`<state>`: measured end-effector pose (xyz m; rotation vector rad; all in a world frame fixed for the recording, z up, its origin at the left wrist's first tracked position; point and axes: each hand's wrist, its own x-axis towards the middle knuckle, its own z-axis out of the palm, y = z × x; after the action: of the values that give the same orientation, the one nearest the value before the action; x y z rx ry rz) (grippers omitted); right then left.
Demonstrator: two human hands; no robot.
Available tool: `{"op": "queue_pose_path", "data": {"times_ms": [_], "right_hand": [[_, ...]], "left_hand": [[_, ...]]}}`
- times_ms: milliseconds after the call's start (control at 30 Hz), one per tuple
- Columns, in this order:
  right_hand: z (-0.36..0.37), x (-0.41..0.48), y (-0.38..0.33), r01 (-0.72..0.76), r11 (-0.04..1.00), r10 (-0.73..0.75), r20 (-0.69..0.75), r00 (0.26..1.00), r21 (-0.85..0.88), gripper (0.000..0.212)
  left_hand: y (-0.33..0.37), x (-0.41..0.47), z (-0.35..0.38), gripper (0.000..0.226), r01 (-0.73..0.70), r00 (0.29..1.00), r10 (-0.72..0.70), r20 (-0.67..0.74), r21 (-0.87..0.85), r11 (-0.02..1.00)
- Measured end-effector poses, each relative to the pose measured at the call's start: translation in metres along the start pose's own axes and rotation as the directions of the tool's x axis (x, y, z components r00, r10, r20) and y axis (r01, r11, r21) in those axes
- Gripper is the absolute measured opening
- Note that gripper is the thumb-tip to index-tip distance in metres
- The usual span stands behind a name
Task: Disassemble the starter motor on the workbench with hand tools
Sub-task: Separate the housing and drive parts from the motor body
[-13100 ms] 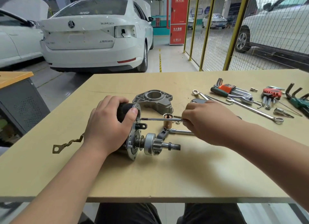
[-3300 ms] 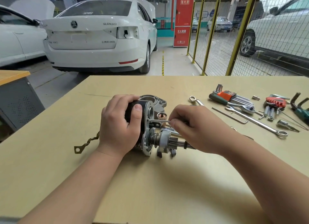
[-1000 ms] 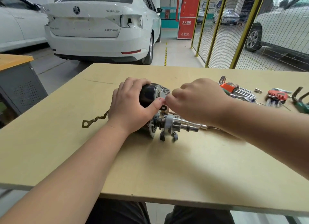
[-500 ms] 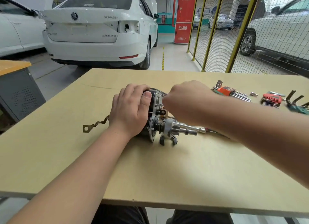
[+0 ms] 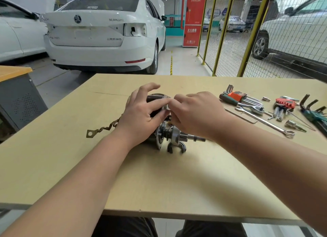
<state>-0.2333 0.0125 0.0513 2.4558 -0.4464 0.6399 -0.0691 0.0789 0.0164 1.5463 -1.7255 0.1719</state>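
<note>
Left hand (image 5: 139, 116) has loosened on the black, silver-flanged starter motor (image 5: 169, 134), fingers spread. Right hand's (image 5: 196, 113) fingers curl at the flange, any pinch hidden. Probably a re-grip.

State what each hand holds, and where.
The left hand rests spread-fingered on the starter motor, on its black body. The right hand pinches at its flange; what it pinches is hidden.

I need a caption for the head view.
Left hand and right hand at a dark metal starter motor on a pale wooden workbench.
</note>
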Motion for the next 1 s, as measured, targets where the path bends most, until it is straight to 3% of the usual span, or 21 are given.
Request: {"op": "queue_pose_path", "data": {"times_ms": [167, 300, 367, 433, 500, 567, 667, 833, 900, 967, 1000], "right_hand": [[0.005, -0.003, -0.004, -0.126, 0.977, 0.144, -0.091, 0.985, 0.174, 0.024], [0.007, -0.008, -0.001, -0.109, 0.936, 0.212, -0.288, 0.934, 0.335, 0.022], [0.008, -0.014, 0.002, -0.198, 0.903, 0.318, -0.285, 0.904, 0.38, 0.02], [0.005, -0.023, 0.007, -0.456, 0.77, 0.553, -0.111, 0.826, 0.446, 0.028], [0.003, -0.033, 0.012, -0.671, 0.572, 0.677, 0.19, 0.711, 0.473, 0.036], [0.0, -0.043, 0.017, -0.731, 0.386, 0.596, 0.453, 0.663, 0.562, 0.042], [-0.007, -0.049, 0.021, -0.705, 0.251, 0.402, 0.591, 0.699, 0.663, 0.046], [-0.013, -0.036, 0.039, -0.7, 0.339, 0.308, 0.629, 0.714, 0.629, 0.034], [-0.014, -0.032, 0.042, -0.598, 0.565, 0.329, 0.509, 0.795, 0.569, 0.03], [-0.013, -0.035, 0.04, -0.342, 0.861, 0.246, 0.28, 0.928, 0.377, 0.028], [-0.01, -0.039, 0.037, -0.202, 0.94, 0.156, 0.179, 0.971, 0.276, 0.029]], "left_hand": [[0.004, 0.005, 0.003, 0.012, 0.001, 1.0, -0.002, 0.017, 0.011, 1.0], [0.004, 0.004, 0.005, 0.02, 0.02, 1.0, -0.02, 0.006, 0.057, 0.998], [0.004, 0.002, 0.006, 0.021, 0.029, 1.0, -0.028, -0.012, 0.07, 0.997], [0.005, 0.001, 0.007, 0.02, 0.029, 0.999, -0.027, -0.026, 0.096, 0.995], [0.005, 0.0, 0.007, 0.018, 0.031, 0.999, -0.026, -0.039, 0.117, 0.993], [0.006, -0.001, 0.007, 0.014, 0.036, 0.999, -0.03, -0.046, 0.122, 0.992], [0.007, -0.003, 0.007, 0.014, 0.043, 0.998, -0.036, -0.056, 0.138, 0.989], [0.011, -0.005, 0.004, 0.023, 0.061, 0.997, -0.053, -0.055, 0.15, 0.987], [0.011, -0.005, 0.002, 0.025, 0.056, 0.998, -0.051, -0.035, 0.152, 0.987], [0.01, -0.003, 0.001, 0.026, 0.05, 0.999, -0.05, -0.003, 0.16, 0.986], [0.009, -0.002, 0.001, 0.024, 0.05, 0.999, -0.053, 0.012, 0.165, 0.985]]}}
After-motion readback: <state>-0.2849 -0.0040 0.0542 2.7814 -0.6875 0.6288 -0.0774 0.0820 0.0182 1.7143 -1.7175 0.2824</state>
